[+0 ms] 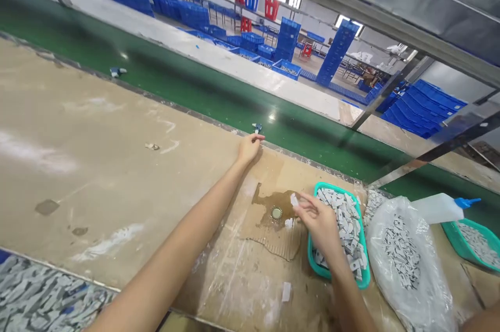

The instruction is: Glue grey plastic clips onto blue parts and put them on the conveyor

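Nearest the lens, a bare left forearm [167, 254] is slanting up from the lower edge. Thumb and fingertips of the right hand [318, 220] are pinching a small, flat white piece [294, 200] over damp-stained corrugated cardboard [273, 246], whose torn edge is showing ridges. One round cap [276, 212] is resting there. Just right, a turquoise plastic basket [366, 275] is holding pale, elongated pieces [346, 217]; beside it, a clear, crinkled bag [427, 290] is containing smaller grey bits [400, 251]. Left hand [250, 148] is reaching toward a smooth green belt [187, 92], index finger extending beside a blue-and-white part [257, 127]; cannot tell whether it is gripping.
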### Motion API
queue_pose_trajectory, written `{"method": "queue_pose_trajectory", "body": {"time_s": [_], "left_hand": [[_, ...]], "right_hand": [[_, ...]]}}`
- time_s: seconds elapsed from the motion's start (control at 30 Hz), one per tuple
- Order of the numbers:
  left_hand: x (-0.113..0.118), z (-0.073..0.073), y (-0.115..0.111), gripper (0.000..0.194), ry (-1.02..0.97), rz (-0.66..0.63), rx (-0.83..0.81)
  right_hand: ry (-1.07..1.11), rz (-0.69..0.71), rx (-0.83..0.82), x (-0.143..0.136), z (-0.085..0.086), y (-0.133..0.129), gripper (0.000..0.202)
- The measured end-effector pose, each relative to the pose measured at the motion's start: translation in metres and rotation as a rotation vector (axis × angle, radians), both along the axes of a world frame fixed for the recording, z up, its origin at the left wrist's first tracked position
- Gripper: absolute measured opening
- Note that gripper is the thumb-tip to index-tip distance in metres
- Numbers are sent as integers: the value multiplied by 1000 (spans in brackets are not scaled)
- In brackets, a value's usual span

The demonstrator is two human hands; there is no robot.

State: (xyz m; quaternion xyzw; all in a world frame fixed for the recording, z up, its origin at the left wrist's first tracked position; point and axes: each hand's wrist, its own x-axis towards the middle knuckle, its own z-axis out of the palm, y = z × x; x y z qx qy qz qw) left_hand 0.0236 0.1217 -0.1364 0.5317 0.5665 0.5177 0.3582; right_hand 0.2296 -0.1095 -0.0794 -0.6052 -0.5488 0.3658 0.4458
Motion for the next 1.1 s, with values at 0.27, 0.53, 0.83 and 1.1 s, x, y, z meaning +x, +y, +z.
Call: {"method": "queue_pose_trajectory", "body": {"time_s": [0.27,0.53,0.83,1.1], "left_hand": [[2,-5,10,34,-217,9,20],[1,1,7,30,-219,15,30],[1,4,4,28,-133,28,40],[1,3,6,29,-125,27,56]], "right_hand": [[-362,46,50,-15,-8,-7,30],[-751,229,234,-22,-10,-10,26],[-845,319,308,-25,-8,-9,18],[-851,339,309,-27,-7,-9,13]]}}
